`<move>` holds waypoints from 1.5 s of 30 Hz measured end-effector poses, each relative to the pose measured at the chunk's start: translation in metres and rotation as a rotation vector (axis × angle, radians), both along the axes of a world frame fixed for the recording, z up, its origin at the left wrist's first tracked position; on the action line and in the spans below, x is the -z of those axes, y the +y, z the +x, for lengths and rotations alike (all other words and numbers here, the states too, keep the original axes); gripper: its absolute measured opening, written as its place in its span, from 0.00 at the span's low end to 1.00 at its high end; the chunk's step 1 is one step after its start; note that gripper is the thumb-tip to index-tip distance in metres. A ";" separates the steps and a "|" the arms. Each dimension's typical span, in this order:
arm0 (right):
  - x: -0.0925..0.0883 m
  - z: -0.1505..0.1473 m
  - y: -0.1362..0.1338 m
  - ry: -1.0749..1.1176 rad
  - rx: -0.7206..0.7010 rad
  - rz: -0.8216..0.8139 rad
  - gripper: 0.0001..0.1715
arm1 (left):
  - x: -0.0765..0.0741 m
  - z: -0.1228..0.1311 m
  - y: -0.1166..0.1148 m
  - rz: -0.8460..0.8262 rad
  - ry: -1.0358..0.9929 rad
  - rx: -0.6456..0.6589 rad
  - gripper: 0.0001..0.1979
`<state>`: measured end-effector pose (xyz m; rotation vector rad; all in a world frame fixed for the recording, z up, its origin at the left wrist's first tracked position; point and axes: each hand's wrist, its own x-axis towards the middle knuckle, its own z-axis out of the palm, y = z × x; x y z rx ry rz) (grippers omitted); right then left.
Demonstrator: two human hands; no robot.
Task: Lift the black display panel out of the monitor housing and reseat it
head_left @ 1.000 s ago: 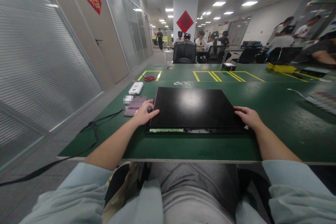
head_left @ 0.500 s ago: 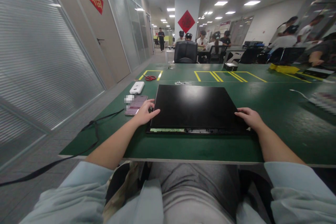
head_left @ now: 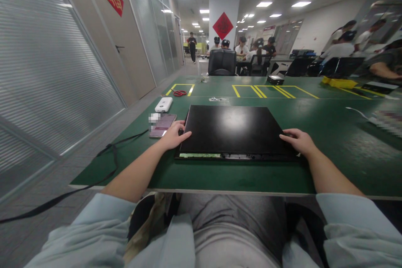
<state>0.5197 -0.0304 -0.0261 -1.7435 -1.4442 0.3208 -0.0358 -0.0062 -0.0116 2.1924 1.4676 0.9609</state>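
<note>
- Since half a second ago, the far edge of the black screen (head_left: 232, 134) has shifted slightly toward the person.
- Left hand (head_left: 172, 137): fingers bent, gripping the screen's left edge, thumb on top.
- Right hand (head_left: 302, 142): gripping the right edge, thumb on top.
- The screen lies on a green table (head_left: 226, 178), between the hands.
- Beside the left hand, a phone (head_left: 166, 123); beyond it, red-handled scissors (head_left: 180, 93).

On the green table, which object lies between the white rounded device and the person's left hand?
In the head view, a phone lies between the white rounded device and the left hand.
</note>
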 end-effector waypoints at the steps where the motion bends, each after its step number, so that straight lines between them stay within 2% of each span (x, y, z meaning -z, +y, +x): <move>1: 0.000 0.000 0.000 -0.006 -0.005 0.006 0.32 | 0.001 0.000 0.000 -0.001 0.002 -0.003 0.23; 11: 0.005 0.004 0.003 -0.076 -0.034 0.036 0.37 | 0.003 -0.003 0.003 -0.012 0.016 -0.008 0.25; 26: 0.005 0.005 0.002 -0.116 -0.057 0.004 0.35 | 0.002 -0.002 0.001 -0.027 0.009 -0.020 0.26; 37: 0.001 0.003 0.003 -0.117 -0.046 -0.006 0.31 | -0.002 0.001 -0.002 -0.038 -0.035 -0.046 0.23; 45: 0.002 0.004 0.004 0.019 -0.036 -0.004 0.23 | -0.004 0.001 0.001 -0.082 -0.122 -0.091 0.22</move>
